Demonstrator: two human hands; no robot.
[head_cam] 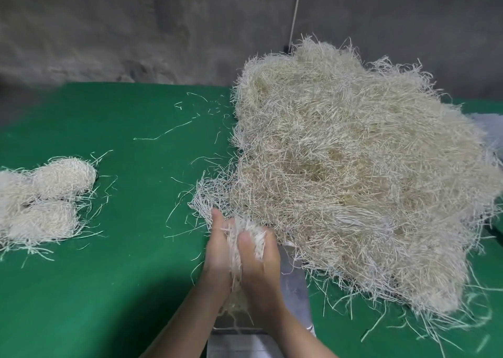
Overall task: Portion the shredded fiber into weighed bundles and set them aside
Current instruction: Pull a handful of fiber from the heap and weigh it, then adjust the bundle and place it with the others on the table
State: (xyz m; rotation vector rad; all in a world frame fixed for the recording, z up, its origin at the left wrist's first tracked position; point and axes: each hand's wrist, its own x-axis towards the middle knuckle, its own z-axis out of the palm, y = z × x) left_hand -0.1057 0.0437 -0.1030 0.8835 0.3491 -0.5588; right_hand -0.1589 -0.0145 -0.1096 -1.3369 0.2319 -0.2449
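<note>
Pressing a handful of fiber (246, 232) between them, the left hand (217, 257) and the right hand (260, 267) meet palm to palm near the front edge of the table (122, 276), a little right of its middle. The left thumb points up along the near side of the clump. The right thumb lies across its top, and the right fingers curl round its far side, so both hands grip the same tuft. Pale strands stick out above the hands and hang in a thin tail below the wrists. Under and just behind the hands lies a scale (295, 287) with a flat grey metal top. Its far end is tucked under the fringe of the big pile (353, 180), and no display shows from here. That pile of shredded, straw-coloured fiber covers most of the right half of the table, reaching from the back edge nearly to the front, and its ragged left edge touches the held handful. Against the left edge of the table sit the finished bundles (46, 202), rounded tufts packed close together, one behind another, with a further one cut off by the picture's edge. Loose strands (163, 134) lie scattered on the green cover between the bundles and the pile. Behind the table stands a rough grey wall (109, 31), with a thin cord (296, 6) running down it toward the top of the pile.
</note>
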